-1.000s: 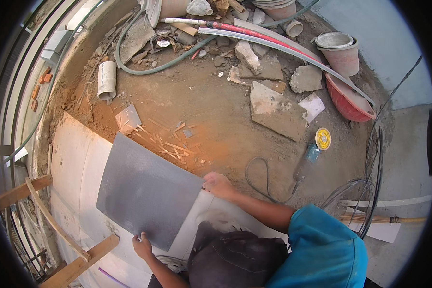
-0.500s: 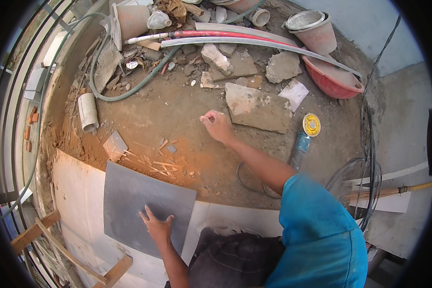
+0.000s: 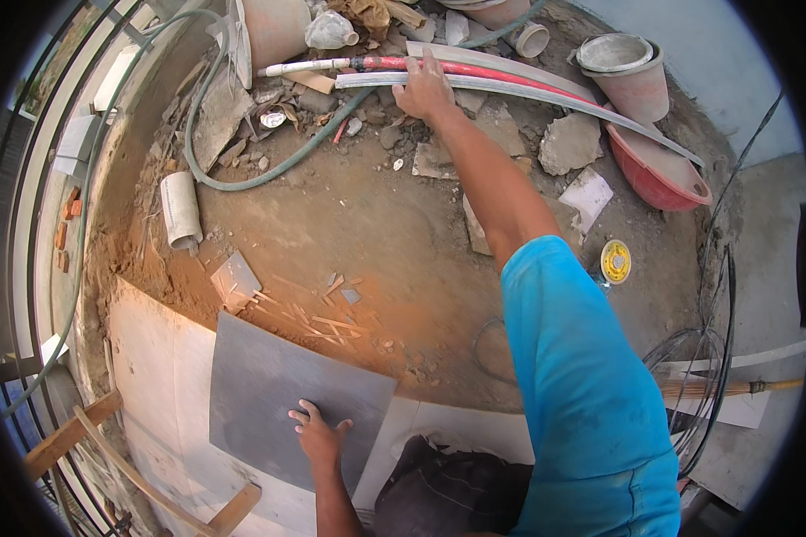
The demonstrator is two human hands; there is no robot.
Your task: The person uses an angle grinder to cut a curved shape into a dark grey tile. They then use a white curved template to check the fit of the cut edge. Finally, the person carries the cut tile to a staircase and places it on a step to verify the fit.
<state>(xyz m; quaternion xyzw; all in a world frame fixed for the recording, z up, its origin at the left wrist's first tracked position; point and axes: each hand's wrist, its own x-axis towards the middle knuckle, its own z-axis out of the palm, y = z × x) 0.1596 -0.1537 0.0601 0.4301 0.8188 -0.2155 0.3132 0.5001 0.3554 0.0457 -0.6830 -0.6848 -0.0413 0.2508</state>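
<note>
My left hand (image 3: 321, 436) rests on a dark grey tile (image 3: 282, 385), its fingers spread flat near the tile's near right part. My right hand (image 3: 425, 89) is stretched out to the far side, over a long grey metal bar (image 3: 367, 80) and a red and white pole (image 3: 385, 63). Its fingers are apart at the bar, and I cannot make out any grip on it. An angle grinder with a yellow disc (image 3: 616, 261) lies on the ground to the right, its body mostly hidden behind my right arm.
Broken concrete slabs (image 3: 571, 141) and a red basin (image 3: 649, 170) lie beyond. Buckets (image 3: 627, 76) stand at the back. A green hose (image 3: 242, 185) curls at left. Thin tile offcuts (image 3: 336, 327) are scattered beside the grey tile. Black cables (image 3: 725, 340) hang at right.
My right hand has moved away from above the bare ground, far forward to the bar and pole, and its curled fingers have spread. My left hand stays on the tile. The view has shifted slightly.
</note>
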